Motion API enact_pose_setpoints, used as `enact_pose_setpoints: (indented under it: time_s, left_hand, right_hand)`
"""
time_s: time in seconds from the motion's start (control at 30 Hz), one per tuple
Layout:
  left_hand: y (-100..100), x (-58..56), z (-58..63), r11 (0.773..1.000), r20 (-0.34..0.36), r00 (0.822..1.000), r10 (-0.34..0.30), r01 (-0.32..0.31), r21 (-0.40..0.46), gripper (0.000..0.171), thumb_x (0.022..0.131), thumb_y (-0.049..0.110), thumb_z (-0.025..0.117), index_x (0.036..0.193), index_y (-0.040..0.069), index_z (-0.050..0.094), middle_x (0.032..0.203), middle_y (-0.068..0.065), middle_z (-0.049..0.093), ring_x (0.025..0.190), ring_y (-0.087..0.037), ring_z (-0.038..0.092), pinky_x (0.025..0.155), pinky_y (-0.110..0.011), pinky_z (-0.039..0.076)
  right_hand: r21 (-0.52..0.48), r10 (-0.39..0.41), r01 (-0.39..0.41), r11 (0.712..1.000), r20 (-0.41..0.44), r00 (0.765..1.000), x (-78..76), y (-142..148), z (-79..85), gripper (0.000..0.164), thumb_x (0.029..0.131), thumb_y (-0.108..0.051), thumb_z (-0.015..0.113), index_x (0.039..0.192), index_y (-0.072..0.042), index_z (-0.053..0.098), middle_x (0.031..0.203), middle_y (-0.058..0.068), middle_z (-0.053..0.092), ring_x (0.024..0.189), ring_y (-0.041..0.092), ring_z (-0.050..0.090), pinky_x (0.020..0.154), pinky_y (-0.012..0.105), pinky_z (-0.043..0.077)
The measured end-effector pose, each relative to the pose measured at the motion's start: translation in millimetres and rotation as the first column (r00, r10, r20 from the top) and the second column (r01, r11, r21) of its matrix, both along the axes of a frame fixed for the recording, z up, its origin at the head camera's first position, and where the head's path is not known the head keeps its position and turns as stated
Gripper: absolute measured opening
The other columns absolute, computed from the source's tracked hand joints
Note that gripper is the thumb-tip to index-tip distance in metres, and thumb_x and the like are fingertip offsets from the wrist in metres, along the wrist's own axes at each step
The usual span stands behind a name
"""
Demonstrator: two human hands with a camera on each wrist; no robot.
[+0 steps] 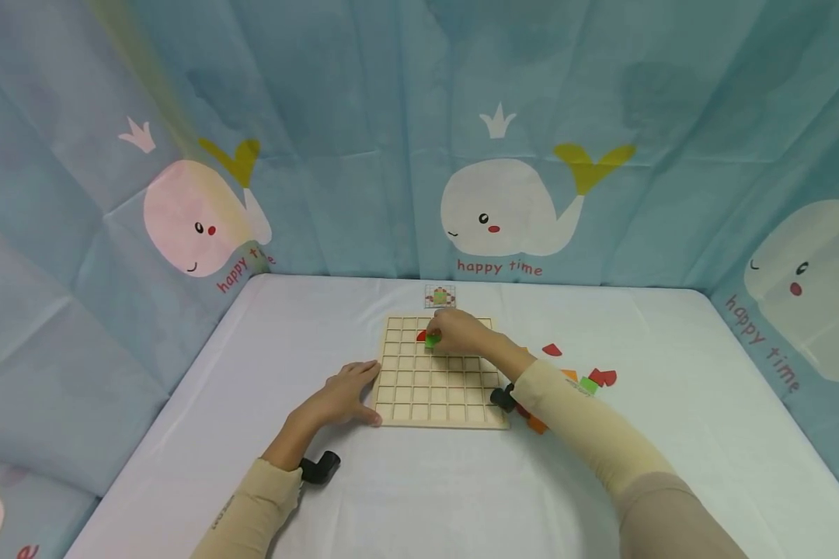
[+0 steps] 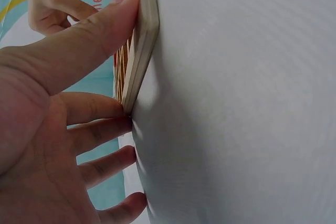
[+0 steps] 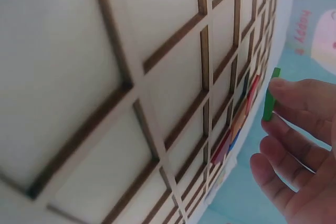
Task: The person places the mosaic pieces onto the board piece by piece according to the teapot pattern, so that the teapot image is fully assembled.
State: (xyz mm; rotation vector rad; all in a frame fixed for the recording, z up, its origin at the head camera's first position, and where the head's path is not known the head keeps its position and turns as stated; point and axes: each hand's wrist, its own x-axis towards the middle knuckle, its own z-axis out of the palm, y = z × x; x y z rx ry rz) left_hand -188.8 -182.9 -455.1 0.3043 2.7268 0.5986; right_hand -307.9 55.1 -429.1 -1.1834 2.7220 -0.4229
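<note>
Pale wooden board with lots of little square boxes [image 1: 422,394]: lies flat on the white counter [image 1: 419,489], in front of the person
Thin flat green tile [image 3: 271,94]: up at the far rows of the board; in the right wrist view it looks lifted off the wood and stands on its edge
Right hand [image 1: 454,330]: grasping the green tile by its two ends, with the tips of the thumb and a finger
Left hand [image 1: 346,392]: fingers spread out, not clenched, touching the board's left side, with the thumb by the near corner
Red piece [image 1: 421,336]: on the board, just beside the right hand; the hand hides some of what is near it
Slip worry: the tile is thin and only tips hold it, so a crooked squeeze could make it pop out
Bump worry: the red piece is so close that a finger could knock it out of place
Slide worry: if the left hand lets go or pushes too hard, the board could skid on the smooth cloth
Sleeve worry: the right sleeve [image 1: 580,427] hangs over the loose orange piece [image 1: 537,425], so a low arm could drag it away
</note>
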Motion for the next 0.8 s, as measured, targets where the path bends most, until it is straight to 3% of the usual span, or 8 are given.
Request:
enact_pose_setpoints:
  time_s: [0.17,0.8]
  left_hand:
    - [-1,-0.6,0.3,1.0,0.004,1.0,-0.002,0.002,0.001,0.098,0.073,0.03,0.085,0.151,0.004,0.033,0.158,-0.016,0.031,0.146,-0.039,0.025,0.113,-0.063,0.024]
    - [-2,0.9,1.2,1.0,-0.01,1.0,-0.006,0.006,0.009,0.097,0.072,0.028,0.085,0.15,0.002,0.034,0.157,-0.016,0.033,0.145,-0.039,0.026,0.112,-0.064,0.025]
  right_hand:
    - [0.034,0.014,-0.014,0.999,0.012,1.0,-1.0,-9,-3.0,0.02,0.085,-0.012,0.071,0.104,-0.006,0.074,0.094,0.006,0.065,0.081,0.016,0.055,0.075,0.031,0.049]
    - [0.056,0.011,-0.013,0.998,0.042,0.999,1.3,-22,-7.4,0.022,0.087,-0.01,0.071,0.108,-0.003,0.074,0.108,0.009,0.073,0.103,0.022,0.067,0.091,0.034,0.054]
